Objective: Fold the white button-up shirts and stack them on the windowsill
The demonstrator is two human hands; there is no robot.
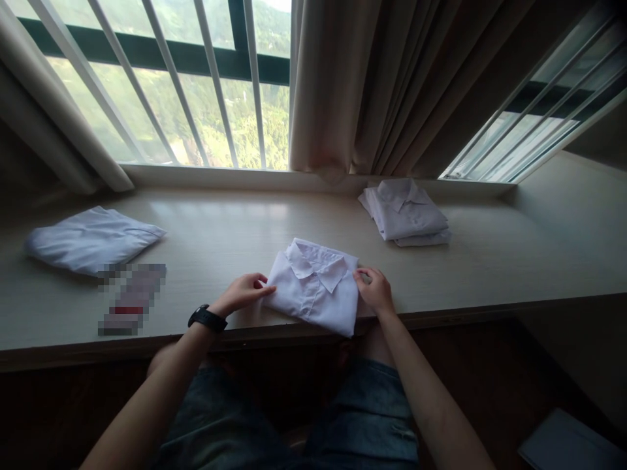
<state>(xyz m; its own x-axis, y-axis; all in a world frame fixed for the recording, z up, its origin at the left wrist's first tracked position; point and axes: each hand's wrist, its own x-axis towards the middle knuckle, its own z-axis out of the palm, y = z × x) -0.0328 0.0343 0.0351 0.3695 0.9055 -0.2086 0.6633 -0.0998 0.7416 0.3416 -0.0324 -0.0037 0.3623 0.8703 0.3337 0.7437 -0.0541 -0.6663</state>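
A folded white collared shirt (313,287) lies in front of me at the table's front edge, its collar at the far side and its near corner reaching over the edge. My left hand (247,291) pinches the shirt's left side between thumb and fingers; a black watch is on that wrist. At the shirt's right side, my right hand (374,288) is closed on the edge with curled fingers. Part of each hand's grip is hidden by the cloth.
A stack of folded white shirts (409,212) sits at the back right of the wooden table (215,228). Another white garment (95,238) lies at the left, beside a blurred-out flat item (134,300). Curtains (337,85) and barred windows stand behind.
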